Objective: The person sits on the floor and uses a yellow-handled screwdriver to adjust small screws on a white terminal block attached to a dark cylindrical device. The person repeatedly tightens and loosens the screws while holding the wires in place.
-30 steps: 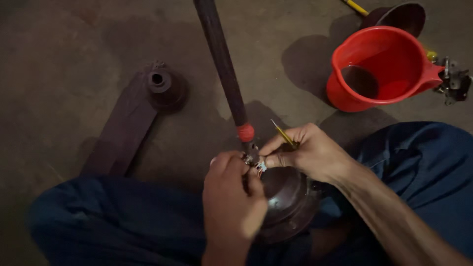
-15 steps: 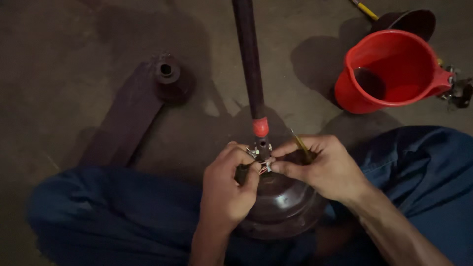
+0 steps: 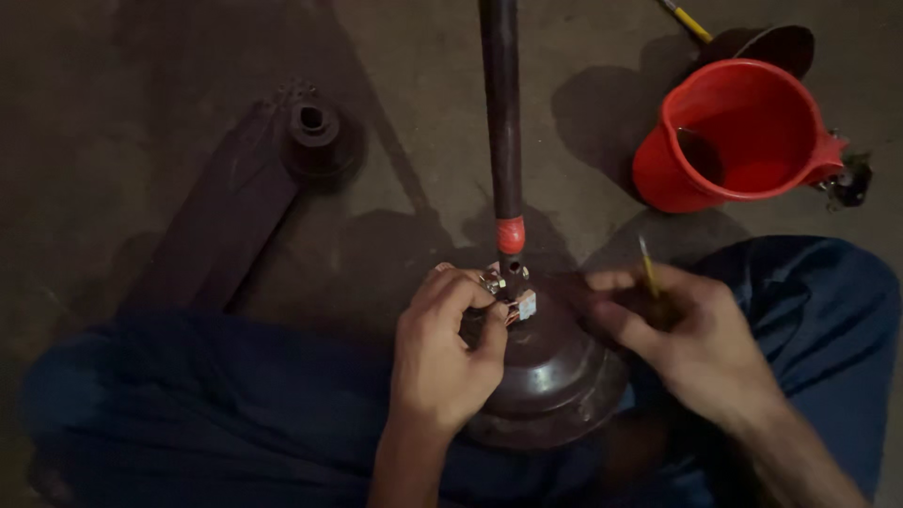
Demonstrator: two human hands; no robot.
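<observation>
A dark round fan motor housing point(image 3: 555, 376) rests between my legs, with a long dark rod point(image 3: 501, 122) rising from its top; the rod carries a red band point(image 3: 511, 235). My left hand point(image 3: 442, 348) pinches the small nut and wire fitting point(image 3: 508, 287) at the rod's base. My right hand point(image 3: 687, 343) sits to the right of the housing, fingers closed on a thin yellow-handled tool point(image 3: 649, 277) whose tip sticks up.
A red plastic jug point(image 3: 738, 136) stands on the concrete floor at upper right, with a dark bowl point(image 3: 767, 47) behind it. A dark fan blade with a round hub point(image 3: 310, 127) lies at upper left. My blue trouser legs point(image 3: 235, 414) flank the housing.
My right hand has pulled away from the rod's base to the right, taking the yellow tool along. The left hand stays on the fitting. The view has shifted, so the rod looks upright.
</observation>
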